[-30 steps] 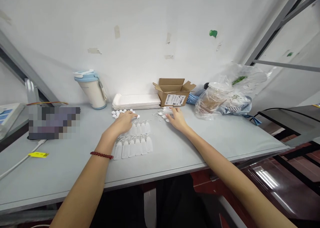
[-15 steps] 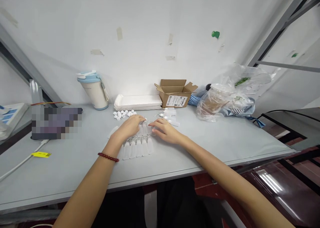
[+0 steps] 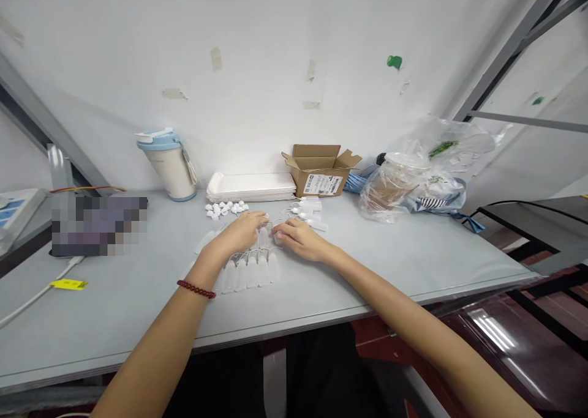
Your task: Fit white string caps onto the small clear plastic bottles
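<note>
Small translucent squeeze bottles (image 3: 251,272) lie in rows on the table, with thin white loops at their necks. My left hand (image 3: 241,233), a dark red bead bracelet at its wrist, reaches over the back row. Its fingers are bent together at the bottle tops, and what is between them is too small to make out. From the right, my right hand (image 3: 301,239) has its thumb and fingers closed around a bottle in that row, mostly covered by the fingers. Behind my left hand is a pile of small white caps (image 3: 225,208). Several capped bottles (image 3: 309,213) lie behind my right hand.
Along the wall stand a cream tumbler (image 3: 171,167), a stack of white trays (image 3: 252,185) and an open cardboard box (image 3: 319,172). Clear plastic bags with a cup (image 3: 392,182) sit at right. A blurred-out device (image 3: 98,225) with a white cable lies at left.
My right fingers have drawn in around a bottle in the back row. My left hand stays almost in place at the bottle tops. The whole view has shifted slightly.
</note>
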Tool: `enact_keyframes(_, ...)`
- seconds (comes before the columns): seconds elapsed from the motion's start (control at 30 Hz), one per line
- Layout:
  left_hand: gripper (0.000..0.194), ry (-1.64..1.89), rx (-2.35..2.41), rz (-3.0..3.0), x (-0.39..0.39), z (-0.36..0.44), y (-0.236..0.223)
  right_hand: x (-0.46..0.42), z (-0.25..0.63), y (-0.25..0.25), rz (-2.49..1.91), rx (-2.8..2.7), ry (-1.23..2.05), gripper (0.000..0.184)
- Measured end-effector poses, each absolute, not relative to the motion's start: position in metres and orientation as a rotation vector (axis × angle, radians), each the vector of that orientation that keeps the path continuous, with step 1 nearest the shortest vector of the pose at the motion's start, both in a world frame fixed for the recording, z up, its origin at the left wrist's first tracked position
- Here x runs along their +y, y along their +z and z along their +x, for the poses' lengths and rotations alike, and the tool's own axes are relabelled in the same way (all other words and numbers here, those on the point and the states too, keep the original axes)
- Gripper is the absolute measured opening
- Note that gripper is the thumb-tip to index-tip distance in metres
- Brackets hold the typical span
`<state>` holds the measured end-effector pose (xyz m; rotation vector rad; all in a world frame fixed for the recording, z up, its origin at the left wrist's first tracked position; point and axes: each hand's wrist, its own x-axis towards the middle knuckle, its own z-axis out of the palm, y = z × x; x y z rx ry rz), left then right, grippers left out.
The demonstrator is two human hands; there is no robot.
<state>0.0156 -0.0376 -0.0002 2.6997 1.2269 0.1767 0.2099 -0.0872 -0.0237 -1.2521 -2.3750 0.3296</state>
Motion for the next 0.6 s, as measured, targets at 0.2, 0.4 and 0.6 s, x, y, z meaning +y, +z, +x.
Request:
enact_keyframes(0.2, 0.065, 0.191, 1.29, 2.731, -0.035, 0.015, 0.002, -0.081, 0.217, -0.027, -1.413, -2.322, 0.272, 0.031)
enact_keyframes(0.4, 0.065, 0.28, 1.332, 2.66, -0.034, 0.011, 0.006, -0.079, 0.22, -0.028, -1.509, -2.362, 0.21, 0.032)
enact_keyframes(0.6, 0.053, 0.354, 1.337, 2.614, -0.026, 0.019, 0.004, -0.078, 0.224, -0.03, -1.373, -2.343, 0.248, 0.026)
